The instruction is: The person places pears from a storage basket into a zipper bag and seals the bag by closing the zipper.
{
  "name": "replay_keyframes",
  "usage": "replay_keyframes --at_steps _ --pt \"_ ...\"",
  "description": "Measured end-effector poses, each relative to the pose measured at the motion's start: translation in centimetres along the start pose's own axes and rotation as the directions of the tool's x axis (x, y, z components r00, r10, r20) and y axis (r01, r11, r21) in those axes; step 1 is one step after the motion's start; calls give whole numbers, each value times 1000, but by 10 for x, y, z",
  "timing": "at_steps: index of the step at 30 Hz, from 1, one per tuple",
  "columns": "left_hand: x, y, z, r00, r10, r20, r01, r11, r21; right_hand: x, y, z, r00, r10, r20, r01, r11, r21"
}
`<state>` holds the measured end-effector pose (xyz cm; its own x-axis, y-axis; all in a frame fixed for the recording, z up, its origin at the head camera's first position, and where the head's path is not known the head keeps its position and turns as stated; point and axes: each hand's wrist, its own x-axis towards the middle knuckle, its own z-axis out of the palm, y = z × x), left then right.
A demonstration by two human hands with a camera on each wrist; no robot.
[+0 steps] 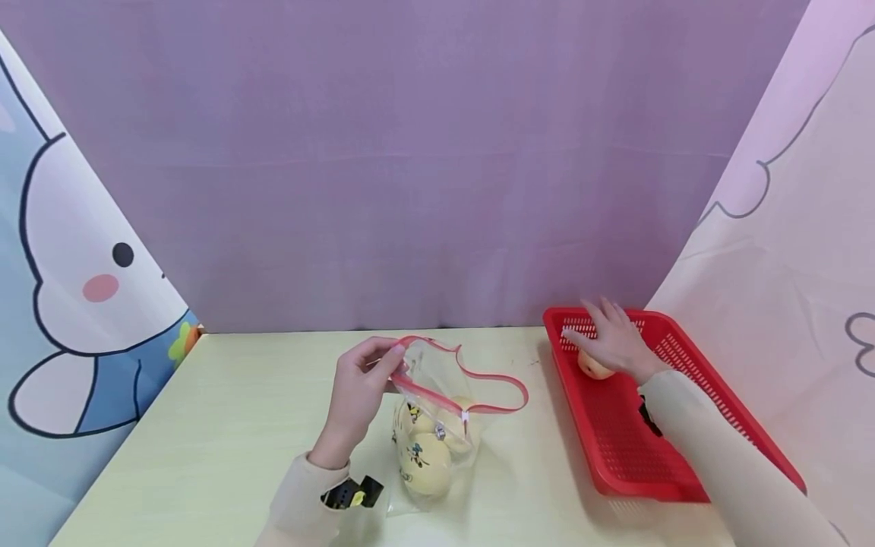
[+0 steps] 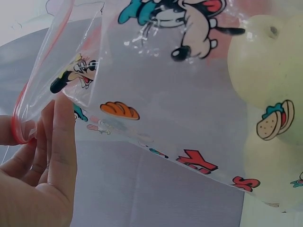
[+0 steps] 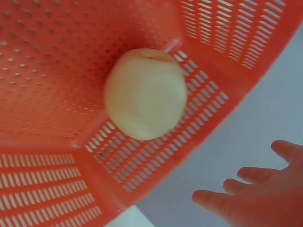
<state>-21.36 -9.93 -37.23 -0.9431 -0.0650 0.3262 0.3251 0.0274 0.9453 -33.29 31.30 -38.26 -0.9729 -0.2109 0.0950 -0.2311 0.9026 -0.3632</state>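
Pinched by the left hand (image 1: 358, 389) at its red zip rim (image 1: 494, 409), the zip bag (image 1: 437, 437) is judged limp, slippery. Pear (image 3: 146, 94), in the far-left corner of the red basket (image 1: 618, 425), is judged firm, bruisable, best cupped; near it, right hand (image 1: 617, 343) is poised, fingers spread.

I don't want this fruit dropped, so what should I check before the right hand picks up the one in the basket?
1. Left hand pinching the plastic bag near its mouth: ok.
2. Bag's red zip edge parted, leaving an opening: ok.
3. Right hand empty, fingers extended: ok.
4. Pale fruit in the red basket securely gripped: not ok; the right-wrist view shows the hand apart from it.
5. Enough room beside the bagged fruits: cannot tell.
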Motion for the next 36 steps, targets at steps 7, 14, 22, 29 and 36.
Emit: replay_keyframes --at_steps 7,14,22,29,36 --pt "-1 0 -1 1000 4 0 -4 1000 2 2 14 12 999 18 44 -15 999 -50" --pt "-2 0 -1 1000 1 -4 -1 1000 6 2 23 23 988 84 130 -87 996 15" --pt "-1 -1 -1 1000 7 1 -7 1000 8 3 33 34 980 76 186 -70 997 -38" --pt "-2 -1 -1 1000 9 -6 -9 1000 13 -1 39 35 977 92 191 -74 992 -97" --pt "-2 -2 -1 1000 -1 -9 1 1000 9 -3 40 35 966 105 234 -89 993 -79"
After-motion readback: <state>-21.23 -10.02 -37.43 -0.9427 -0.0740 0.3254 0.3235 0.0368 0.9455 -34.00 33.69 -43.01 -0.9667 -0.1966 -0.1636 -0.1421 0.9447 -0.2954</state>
